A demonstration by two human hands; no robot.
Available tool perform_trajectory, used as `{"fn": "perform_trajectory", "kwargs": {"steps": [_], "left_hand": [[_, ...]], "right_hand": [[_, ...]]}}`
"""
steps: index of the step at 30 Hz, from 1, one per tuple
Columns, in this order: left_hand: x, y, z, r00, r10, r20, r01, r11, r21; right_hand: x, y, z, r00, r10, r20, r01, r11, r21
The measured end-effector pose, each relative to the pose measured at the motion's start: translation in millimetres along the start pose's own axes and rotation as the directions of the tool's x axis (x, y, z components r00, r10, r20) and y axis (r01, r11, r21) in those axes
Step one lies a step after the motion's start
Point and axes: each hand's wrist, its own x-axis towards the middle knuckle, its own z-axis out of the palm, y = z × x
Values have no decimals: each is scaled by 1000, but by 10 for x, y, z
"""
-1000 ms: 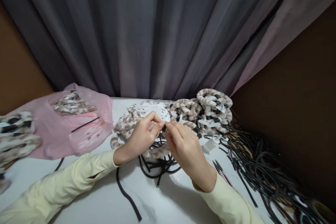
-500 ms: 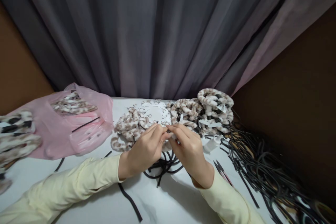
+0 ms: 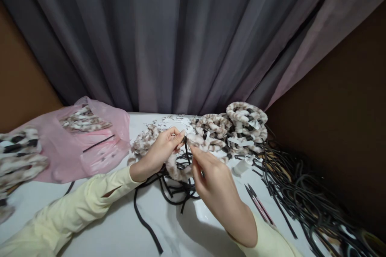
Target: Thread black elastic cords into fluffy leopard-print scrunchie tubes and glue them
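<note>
Short of the far table edge (image 3: pixel 137 114), left hand (image 3: pixel 161 149) pinches black cord (image 3: pixel 186 151).

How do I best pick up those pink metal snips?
Probably by the pink handles, from the near side, beside the pale-yellow cloth sleeve. The pink metal snips lie on the glossy white table, dark pointed blades aimed away toward the grey curtain, so the handles face you.

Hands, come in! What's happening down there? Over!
Left hand pinching black cord by fluffy ring. Right hand close by, grip unclear. Loose cords beneath; snips beside right wrist.
</note>
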Motion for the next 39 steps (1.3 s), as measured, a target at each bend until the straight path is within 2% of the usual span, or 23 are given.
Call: {"fn": "perform_trajectory", "kwargs": {"steps": [4,7,9,11,13,16,18,20,23,27,31,35,37,39], "left_hand": [[4,-4,7,1000,-30,-4,29,998,-60],[0,1,4,999,-33,9,33,999,-29],[-16,-4,4,1000,17,-16,-15,997,80],[-43,-20,7,987,148,-65,-125,954,274],[-69,-53,10,935,350,-59,-281,832,478],[-79,-122,10,799,599,53,-483,587,649],[-65,-159,6,726,680,106,-545,475,691],[-53,-170,2,702,698,139,-560,421,714],[-58,-137,1,726,666,171,-545,405,734],[-80,-73,0,769,617,167,-512,440,737],[-66,-74,-7,810,560,176,-488,476,732],[-63,-91,4,858,463,223,-464,512,723],[-80,-69,17,894,373,250,-433,570,698],[-103,-27,29,922,300,244,-384,633,672]], "right_hand": [[104,84,91,971,138,194,-145,989,21],[183,180,205,942,212,258,-276,929,246],[211,220,266,924,255,284,-357,840,409],[220,230,286,913,276,299,-395,776,491],[216,216,265,913,265,309,-393,772,499],[194,183,197,930,207,302,-333,822,462],[175,164,154,942,163,293,-282,858,429],[158,147,117,950,130,285,-241,885,398],[140,121,65,959,89,271,-188,912,366],[120,113,14,968,41,248,-121,941,317],[100,155,-16,973,-8,232,-33,985,172],[141,247,-66,990,-94,102,94,996,10],[192,311,-76,988,-148,43,147,989,8],[252,379,-59,989,-148,-6,148,986,75]]}}
